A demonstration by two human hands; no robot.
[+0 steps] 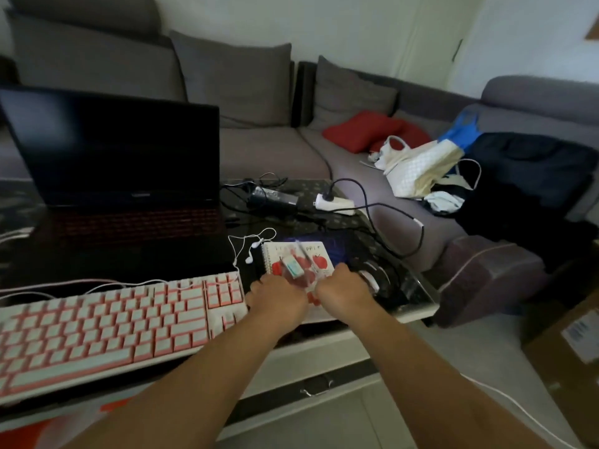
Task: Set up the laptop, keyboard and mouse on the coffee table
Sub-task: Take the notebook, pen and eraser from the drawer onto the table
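Clearing the mouse's spot on the table

The mouse [372, 280] sits right of the keyboard [120, 322] and open laptop [126, 176]; left hand [278, 298] and right hand [343, 291] both clamp the notebook [319, 254]. Lift it level so the eraser [292, 265] stays on.

A grey corner sofa [259, 150] stands against white walls [356, 27], dimly lit.
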